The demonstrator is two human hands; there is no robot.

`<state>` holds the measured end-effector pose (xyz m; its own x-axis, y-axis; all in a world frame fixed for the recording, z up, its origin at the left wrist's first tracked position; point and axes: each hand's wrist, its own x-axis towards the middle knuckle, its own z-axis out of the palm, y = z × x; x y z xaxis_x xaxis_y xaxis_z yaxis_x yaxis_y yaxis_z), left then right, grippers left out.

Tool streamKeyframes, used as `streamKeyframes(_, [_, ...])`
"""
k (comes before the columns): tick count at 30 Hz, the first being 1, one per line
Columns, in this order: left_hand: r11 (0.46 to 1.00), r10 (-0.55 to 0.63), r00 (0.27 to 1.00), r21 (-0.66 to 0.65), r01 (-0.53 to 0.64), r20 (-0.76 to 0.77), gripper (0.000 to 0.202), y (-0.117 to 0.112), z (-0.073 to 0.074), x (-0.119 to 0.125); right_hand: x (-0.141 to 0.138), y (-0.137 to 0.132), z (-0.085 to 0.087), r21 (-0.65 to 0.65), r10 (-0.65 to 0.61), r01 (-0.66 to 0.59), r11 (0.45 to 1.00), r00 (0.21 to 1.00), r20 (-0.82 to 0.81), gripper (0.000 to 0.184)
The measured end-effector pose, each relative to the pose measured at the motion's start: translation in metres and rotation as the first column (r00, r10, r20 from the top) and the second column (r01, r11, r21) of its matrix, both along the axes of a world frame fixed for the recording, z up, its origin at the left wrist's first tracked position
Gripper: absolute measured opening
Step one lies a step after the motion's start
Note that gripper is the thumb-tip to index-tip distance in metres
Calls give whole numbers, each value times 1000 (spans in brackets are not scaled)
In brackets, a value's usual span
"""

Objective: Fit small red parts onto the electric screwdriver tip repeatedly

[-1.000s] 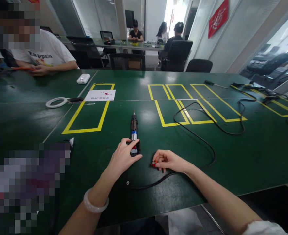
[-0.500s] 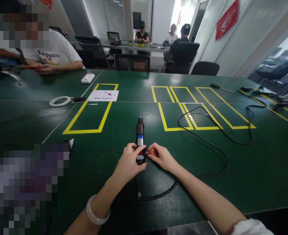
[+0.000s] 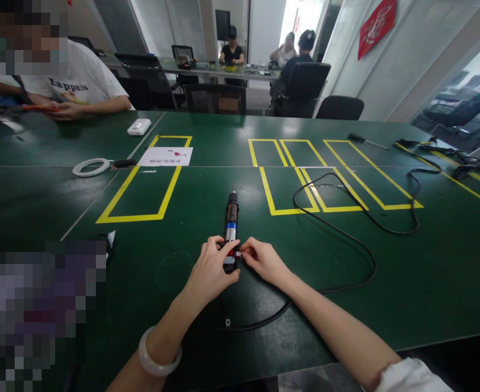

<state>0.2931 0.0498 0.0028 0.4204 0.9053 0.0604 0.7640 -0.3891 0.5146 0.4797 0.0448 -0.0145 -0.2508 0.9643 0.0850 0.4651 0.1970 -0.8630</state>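
An electric screwdriver (image 3: 232, 226) lies on the green table, its bit pointing away from me. My left hand (image 3: 212, 269) is closed around its rear end, with the fingers on the left side and the thumb across the top. On the right side of that rear end, my right hand (image 3: 263, 258) pinches with thumb and fingertips. What it holds there is mostly covered by the fingers; a small reddish part shows beside the housing. A black cable (image 3: 264, 324) with a small metal ring end (image 3: 227, 322) lies below my hands.
Yellow tape outlines (image 3: 170, 190) mark the table (image 3: 207, 179). A white paper sign (image 3: 166, 156), a roll of white tape (image 3: 91, 167), a white box (image 3: 139, 127) and a long screwdriver (image 3: 366, 141) lie farther off. A co-worker (image 3: 77, 76) sits at the far left.
My right hand has moved slightly closer to the screwdriver's side, and the orange piece at its fingertips is now mostly hidden. My left hand keeps its hold. The view has shifted a little.
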Motion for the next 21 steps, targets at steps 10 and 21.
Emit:
streamKeyframes(10, [996,87,983,50,-80,-164,44,0,9,12,-10,8,-3,-105,-90,77,992,988,-128,13])
streamKeyframes(21, [987,145,953,102,-122,-265,42,-4,12,20,-6,12,-14,-120,-73,48,992,974,-214,5])
